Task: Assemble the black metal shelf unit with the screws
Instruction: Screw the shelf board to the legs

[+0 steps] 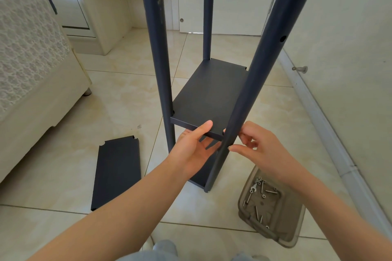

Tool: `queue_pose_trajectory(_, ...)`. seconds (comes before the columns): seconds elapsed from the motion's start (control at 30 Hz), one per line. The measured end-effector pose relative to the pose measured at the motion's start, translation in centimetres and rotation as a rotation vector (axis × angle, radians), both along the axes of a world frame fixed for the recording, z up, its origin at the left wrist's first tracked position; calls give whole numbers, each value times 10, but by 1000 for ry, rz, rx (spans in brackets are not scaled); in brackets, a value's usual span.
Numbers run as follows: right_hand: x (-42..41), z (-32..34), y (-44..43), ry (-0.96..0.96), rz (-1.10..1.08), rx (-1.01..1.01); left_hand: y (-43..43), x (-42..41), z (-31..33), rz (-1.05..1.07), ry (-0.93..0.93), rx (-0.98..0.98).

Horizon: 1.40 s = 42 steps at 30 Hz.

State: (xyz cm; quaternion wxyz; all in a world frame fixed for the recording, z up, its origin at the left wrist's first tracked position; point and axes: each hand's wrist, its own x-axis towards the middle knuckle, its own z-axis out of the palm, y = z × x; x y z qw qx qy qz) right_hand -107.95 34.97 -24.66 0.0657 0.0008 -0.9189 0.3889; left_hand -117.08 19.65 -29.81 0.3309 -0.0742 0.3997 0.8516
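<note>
1. The black shelf unit (157, 48) stands upright on the tiled floor (118, 101), in the middle of the view, with three of its posts showing.
2. Its shelf panel (212, 95) sits level between the posts, partway up.
3. The left hand (191, 152) grips the panel's near edge. Its thumb (203, 127) lies on top and the fingers curl underneath.
4. The right hand (265, 150) is at 3 o'clock of the left hand. Its bent fingertips (233, 149) touch the near-right post (265, 59), just below the panel corner. I cannot tell whether they pinch anything.
5. A loose panel (117, 174) lies flat on the floor at 7 o'clock of the unit.
6. A translucent tray (292, 224) sits at 5 o'clock, holding screws (257, 212) and nuts.
7. A sofa (31, 59) stands at 9 o'clock.
</note>
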Motion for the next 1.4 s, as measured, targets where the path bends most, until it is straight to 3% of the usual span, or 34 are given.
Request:
queue_pose_trajectory(0.7,3,-9,3,95,-42,-52,-7,-5,3,-51,91,-37)
queue_pose_trajectory(1.4,5,-24,2,180,-37,-45,-8,-1,0,-37,37,-71)
